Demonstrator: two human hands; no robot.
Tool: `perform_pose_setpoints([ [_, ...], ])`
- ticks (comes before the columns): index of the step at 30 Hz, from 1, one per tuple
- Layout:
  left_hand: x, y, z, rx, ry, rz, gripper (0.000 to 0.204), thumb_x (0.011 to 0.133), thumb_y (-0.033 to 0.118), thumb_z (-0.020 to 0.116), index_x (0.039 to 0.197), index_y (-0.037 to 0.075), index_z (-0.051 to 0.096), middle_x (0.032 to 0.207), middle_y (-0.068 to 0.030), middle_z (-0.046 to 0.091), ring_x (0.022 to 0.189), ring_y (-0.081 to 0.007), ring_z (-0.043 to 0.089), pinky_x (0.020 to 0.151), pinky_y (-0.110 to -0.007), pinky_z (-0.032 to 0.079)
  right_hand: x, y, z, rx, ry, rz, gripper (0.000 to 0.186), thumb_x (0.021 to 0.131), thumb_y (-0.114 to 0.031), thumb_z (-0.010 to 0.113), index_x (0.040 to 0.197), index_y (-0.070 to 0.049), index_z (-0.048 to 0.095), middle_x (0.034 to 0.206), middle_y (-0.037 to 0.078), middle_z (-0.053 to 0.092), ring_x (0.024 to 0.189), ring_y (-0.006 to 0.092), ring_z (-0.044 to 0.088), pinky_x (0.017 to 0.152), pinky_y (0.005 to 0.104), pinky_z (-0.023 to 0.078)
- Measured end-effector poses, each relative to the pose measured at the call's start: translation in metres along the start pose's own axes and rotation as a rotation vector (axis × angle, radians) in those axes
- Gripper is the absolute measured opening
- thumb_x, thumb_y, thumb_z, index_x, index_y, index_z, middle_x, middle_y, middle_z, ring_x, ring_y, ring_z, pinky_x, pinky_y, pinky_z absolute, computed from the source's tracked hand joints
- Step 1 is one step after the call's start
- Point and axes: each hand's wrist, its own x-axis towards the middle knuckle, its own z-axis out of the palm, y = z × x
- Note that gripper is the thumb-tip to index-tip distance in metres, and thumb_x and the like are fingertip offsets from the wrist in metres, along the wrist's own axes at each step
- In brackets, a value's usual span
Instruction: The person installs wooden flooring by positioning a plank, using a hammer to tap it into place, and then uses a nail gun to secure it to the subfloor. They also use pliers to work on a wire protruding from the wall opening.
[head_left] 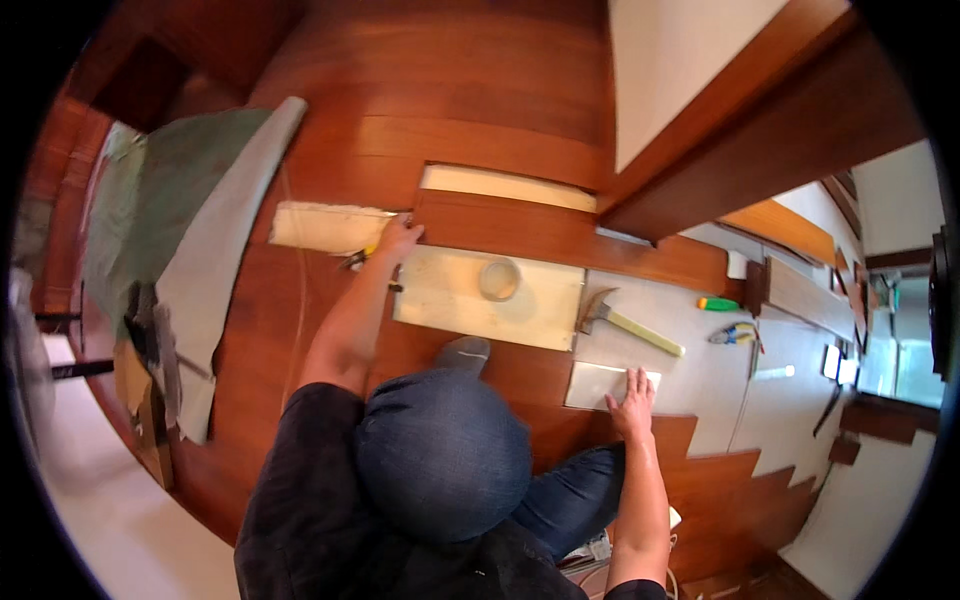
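Observation:
My left hand [400,232] has bent fingers at the end of a reddish plank [510,220], beside a pale torn-edged strip [320,224]; whatever it grips is unclear. A yellow-and-black tool [356,258] lies partly under that forearm. My right hand [632,402] rests open on a pale rectangular piece [590,385]. Just above it are a hammer [640,330] and a cream board [440,290] bearing a round translucent container [499,280]. Pliers [732,334] and a green-handled tool [717,304] lie farther right.
A rolled-back green-and-grey sheet [190,210] covers the left floor. A wooden post [750,120] rises at upper right. Long boards [805,300] lie at right. Stepped plank ends [720,480] border grey subfloor. My knee [440,450] is bent below the cream board.

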Motion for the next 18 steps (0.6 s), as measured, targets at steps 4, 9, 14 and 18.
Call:
perform_pose_setpoints([
  [4,0.003,-0.009,-0.015,-0.343,-0.019,-0.092,0.026,0.089,0.014,0.073,0.110,-0.001,0.072,0.097,-0.0064,0.074,0.078,-0.0113,0.067,0.065,-0.026,0.053,0.007,-0.003,-0.011,0.112,0.093,0.035,0.056,0.092,-0.028,0.066,0.138,-0.001,0.050,0.151,0.025,0.042,0.139,0.0411,0.038,0.118,0.0470,0.031],
  [9,-0.012,0.032,0.009,-0.261,0.061,-0.259,0.032,0.087,0.013,0.077,0.115,-0.003,0.072,0.103,-0.0077,0.074,0.089,-0.0156,0.068,0.079,-0.030,0.054,0.037,0.038,-0.030,0.025,0.292,0.142,0.055,0.087,-0.017,0.065,0.138,-0.002,0.048,0.149,0.025,0.042,0.135,0.0417,0.042,0.115,0.0479,0.034],
  [14,-0.012,0.024,-0.011,-0.125,0.024,-0.176,0.040,0.092,0.020,0.074,0.122,-0.004,0.067,0.111,-0.0097,0.072,0.098,-0.0163,0.066,0.085,-0.031,0.052,0.098,0.049,-0.050,-0.197,0.208,0.014,0.052,0.083,-0.010,0.060,0.134,-0.004,0.050,0.140,0.019,0.051,0.134,0.0355,0.045,0.112,0.0445,0.036],
  [18,-0.025,0.026,-0.025,-0.061,-0.132,-0.172,0.038,0.094,0.026,0.071,0.116,-0.005,0.068,0.104,-0.0096,0.072,0.094,-0.0189,0.065,0.083,-0.032,0.051,0.127,0.034,-0.060,-0.306,0.059,-0.018,0.035,0.081,-0.010,0.059,0.116,-0.008,0.060,0.114,0.014,0.063,0.120,0.0310,0.055,0.105,0.0421,0.041],
])
